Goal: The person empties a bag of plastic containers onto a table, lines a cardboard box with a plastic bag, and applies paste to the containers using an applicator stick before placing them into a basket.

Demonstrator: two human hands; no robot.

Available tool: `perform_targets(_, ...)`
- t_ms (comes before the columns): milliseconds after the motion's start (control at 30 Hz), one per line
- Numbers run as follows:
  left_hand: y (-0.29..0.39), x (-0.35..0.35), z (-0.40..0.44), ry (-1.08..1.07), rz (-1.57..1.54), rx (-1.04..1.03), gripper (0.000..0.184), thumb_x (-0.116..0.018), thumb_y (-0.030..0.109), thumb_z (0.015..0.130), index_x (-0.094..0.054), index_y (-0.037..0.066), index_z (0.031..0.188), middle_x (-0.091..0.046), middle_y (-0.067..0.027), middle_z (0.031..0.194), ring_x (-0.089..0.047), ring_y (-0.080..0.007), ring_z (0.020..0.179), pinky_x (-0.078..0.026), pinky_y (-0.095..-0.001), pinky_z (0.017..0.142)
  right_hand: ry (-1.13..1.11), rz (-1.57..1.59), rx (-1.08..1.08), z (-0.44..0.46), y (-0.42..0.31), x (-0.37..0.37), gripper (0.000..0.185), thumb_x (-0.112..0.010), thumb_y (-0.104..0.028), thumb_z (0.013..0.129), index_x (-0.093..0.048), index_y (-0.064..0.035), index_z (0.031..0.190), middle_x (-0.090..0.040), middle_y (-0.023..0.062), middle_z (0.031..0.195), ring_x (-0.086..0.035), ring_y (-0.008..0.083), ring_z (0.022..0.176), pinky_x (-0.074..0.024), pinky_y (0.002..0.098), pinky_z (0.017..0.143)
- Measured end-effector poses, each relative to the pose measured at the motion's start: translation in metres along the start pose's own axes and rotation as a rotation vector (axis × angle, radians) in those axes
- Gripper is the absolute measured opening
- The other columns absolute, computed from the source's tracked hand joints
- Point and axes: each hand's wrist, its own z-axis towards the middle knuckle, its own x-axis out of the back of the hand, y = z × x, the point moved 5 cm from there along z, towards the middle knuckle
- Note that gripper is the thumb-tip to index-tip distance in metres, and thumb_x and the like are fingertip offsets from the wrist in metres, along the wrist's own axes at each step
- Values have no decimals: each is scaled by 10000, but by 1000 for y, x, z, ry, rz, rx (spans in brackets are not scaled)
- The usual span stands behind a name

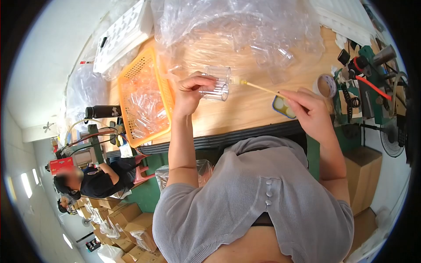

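My left hand (pixel 189 93) pinches a clear plastic cylinder (pixel 215 92), its open end turned to the right. Just above it shows a second clear cylinder (pixel 219 72); I cannot tell whether it is held or lies on the table. Between the fingers of my right hand (pixel 309 111) is a thin yellowish stick (pixel 263 87) with a pale, wider tip. That tip points left and is close to the cylinders; whether it touches them is unclear. Beside my right fingertips lies a small blue-rimmed container (pixel 283 106) with pale round shapes in it.
An orange basket (pixel 125 98) full of clear plastic pieces stands left. Clear plastic bags (pixel 237 26) cover the table's back. Right are a tape roll (pixel 324 86) and a machine with a red hose (pixel 372 87). A black bottle (pixel 103 111) and a seated person (pixel 101 179) are further left.
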Motion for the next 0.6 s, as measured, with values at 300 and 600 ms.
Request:
perform_targets(300,12,-8,-3,33,3,-84,243,-570,-204,726,-678,-17,837,-656,-149,948,-642,-198,853,-537,-291,758,-81,12,17,-8,-3,-11,212,-572,38,830,-650,2,1024,-535,85,712,-475,164,631,-367,265,562)
perform_targets(600,16,1,-13,61,-29,-166,217,-586,-189,727,-674,-24,836,-650,-161,949,-650,-214,831,-569,-293,698,40,111,-1,-1,9,-15,178,-592,12,825,-655,3,991,-469,84,650,-437,166,548,-358,279,514)
